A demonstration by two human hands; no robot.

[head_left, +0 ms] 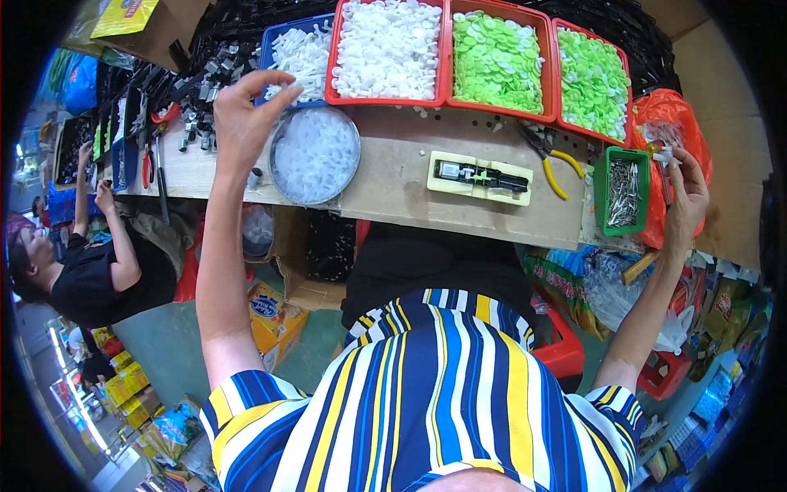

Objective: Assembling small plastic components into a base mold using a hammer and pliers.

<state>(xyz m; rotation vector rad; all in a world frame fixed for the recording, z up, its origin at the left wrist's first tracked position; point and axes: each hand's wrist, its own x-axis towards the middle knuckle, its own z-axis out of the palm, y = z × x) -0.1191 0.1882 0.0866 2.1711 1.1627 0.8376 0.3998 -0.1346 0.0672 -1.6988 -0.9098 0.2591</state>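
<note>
My left hand [244,115] is raised at the front of a blue bin [264,59] of white plastic pieces. Its thumb and index finger are pinched; whatever lies between their tips is too small to make out. Off to the right, my right hand [689,195] pinches a small white plastic piece [665,154] beside an orange-red plastic bag [656,107]. Just by those fingers is a screwdriver with an amber handle [652,148]. Between the hands, a cream block [437,185] on the bench holds a black part with metal and green bits [484,175].
Red bins [447,102] of white and green pieces line the back. A round metal tray [275,182] holds translucent pieces. Yellow-handled pliers [564,164] lie near a green bin [605,221] of metal pins. Another person [90,271] works at the far left.
</note>
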